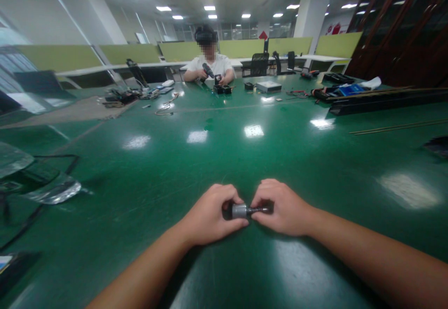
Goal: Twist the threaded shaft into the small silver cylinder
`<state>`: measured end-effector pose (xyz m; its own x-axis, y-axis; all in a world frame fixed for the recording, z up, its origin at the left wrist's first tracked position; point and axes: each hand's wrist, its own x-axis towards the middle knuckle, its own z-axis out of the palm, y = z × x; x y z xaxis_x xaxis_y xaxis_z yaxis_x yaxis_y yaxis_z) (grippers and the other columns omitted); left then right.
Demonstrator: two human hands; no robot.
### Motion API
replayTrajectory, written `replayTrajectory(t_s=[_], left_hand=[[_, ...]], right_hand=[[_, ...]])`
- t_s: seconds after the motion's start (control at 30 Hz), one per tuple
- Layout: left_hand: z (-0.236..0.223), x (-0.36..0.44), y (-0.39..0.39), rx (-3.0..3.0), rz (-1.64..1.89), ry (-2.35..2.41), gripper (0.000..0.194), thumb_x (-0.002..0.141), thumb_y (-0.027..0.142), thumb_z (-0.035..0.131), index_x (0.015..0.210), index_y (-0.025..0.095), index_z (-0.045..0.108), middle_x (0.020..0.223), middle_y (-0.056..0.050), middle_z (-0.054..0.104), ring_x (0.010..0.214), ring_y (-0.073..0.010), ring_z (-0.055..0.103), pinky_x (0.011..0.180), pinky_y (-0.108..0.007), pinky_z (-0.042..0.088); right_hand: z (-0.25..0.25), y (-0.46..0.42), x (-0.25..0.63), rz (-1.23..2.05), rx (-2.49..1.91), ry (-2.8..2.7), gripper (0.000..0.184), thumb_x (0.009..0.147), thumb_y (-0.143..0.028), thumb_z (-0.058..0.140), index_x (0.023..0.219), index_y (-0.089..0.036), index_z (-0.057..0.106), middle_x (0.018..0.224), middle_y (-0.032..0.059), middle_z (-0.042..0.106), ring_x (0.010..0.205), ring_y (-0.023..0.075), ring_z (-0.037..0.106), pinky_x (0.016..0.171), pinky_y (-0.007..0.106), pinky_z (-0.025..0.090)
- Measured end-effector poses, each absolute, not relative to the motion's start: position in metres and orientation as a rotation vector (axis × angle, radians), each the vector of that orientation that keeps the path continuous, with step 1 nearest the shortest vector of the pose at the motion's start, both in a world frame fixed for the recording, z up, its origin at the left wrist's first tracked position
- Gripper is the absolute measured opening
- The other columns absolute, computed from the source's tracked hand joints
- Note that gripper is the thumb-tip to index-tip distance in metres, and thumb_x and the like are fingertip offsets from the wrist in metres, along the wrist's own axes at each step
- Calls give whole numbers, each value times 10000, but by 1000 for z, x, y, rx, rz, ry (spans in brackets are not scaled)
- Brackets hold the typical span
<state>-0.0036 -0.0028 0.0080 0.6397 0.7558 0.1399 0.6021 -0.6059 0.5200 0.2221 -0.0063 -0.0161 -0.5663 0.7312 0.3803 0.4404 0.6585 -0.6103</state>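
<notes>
The left hand [215,215] grips a short, silver-grey metallic cylinder [240,211] between thumb and fingers; the right hand [280,207] pinches a slim dark rod [256,210] adjoining it — both between the facing fingertips, a glossy green tabletop [168,169] beneath.

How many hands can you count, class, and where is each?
4. The wearer's left hand and right hand hold opposite ends of a cylindrical piece; across the green table, one co-worker's hand grips a drill, the other hand is at a small dark object.
</notes>
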Motion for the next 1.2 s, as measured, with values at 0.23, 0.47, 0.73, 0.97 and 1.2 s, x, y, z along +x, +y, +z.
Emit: replayTrajectory(t_s=[0.23, 0.47, 0.73, 0.97, 1.2], left_hand=[[9, -4, -3, 2423, 473, 1070, 233, 745, 336, 770, 841, 184, 622, 779, 8, 590, 739, -165, 530, 729, -285, 366], [9, -4, -4, 2430, 470, 1064, 220, 745, 316, 771, 838, 182, 625, 778, 8, 591, 743, -167, 531, 726, -284, 362], [9, -3, -4, 2438, 447, 1090, 225, 744, 327, 766, 834, 180, 620, 771, 4, 588, 737, -169, 527, 714, -279, 371], [9, -4, -4, 2430, 436, 1098, 230, 742, 335, 767, 837, 184, 622, 779, 3, 597, 743, -174, 532, 718, -285, 372], [9, -4, -4, 2426, 452, 1086, 224, 743, 337, 766, 843, 189, 629, 782, 3, 604, 741, -172, 536, 714, -280, 383]], right_hand=[[-14, -7, 224, 602, -915, -2255, 86, 708, -148, 722, 744, -180, 651, 711, 5, 657, 725, 174, 578, 765, 330, 401], [-13, -6, 227, 590, -907, -2267, 89, 702, -133, 720, 735, -178, 651, 692, -1, 653, 703, 166, 569, 755, 323, 400], [-11, -6, 232, 594, -929, -2280, 91, 697, -146, 735, 741, -177, 661, 679, -5, 641, 685, 158, 562, 775, 328, 413], [-11, -5, 235, 595, -927, -2289, 89, 703, -144, 734, 727, -183, 659, 678, -12, 644, 683, 154, 564, 785, 330, 418], [-8, -5, 238, 589, -938, -2325, 81, 705, -130, 721, 732, -183, 666, 677, -12, 637, 686, 154, 563, 770, 320, 421]])
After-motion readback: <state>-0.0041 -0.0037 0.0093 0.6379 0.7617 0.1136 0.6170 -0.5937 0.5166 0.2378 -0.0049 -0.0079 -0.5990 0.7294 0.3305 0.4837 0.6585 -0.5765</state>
